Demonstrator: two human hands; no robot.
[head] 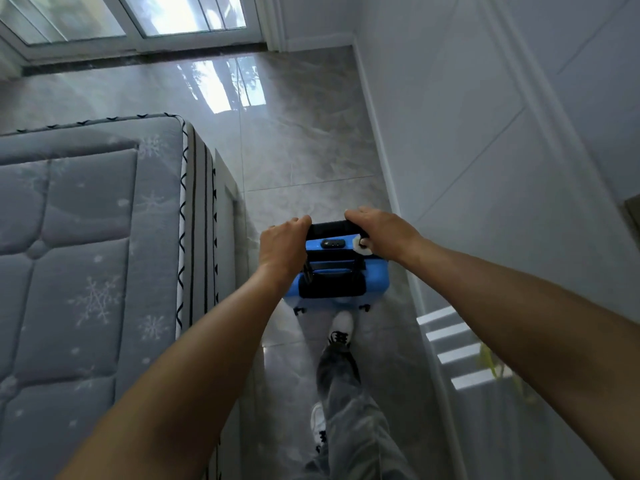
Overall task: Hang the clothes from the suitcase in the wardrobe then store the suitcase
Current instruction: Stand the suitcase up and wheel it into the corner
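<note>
Both hands [332, 237] grip upright suitcase [337, 292] handle [329, 228].

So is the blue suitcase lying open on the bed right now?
No, the suitcase stands closed on the floor beside the bed, with the left hand and right hand gripping its handle.

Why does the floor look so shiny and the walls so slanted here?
Head view: window light glares off the glossy floor tiles; the wide-angle lens bends the wall and mattress edges; both hands grip the suitcase handle, slightly soft with motion.
</note>
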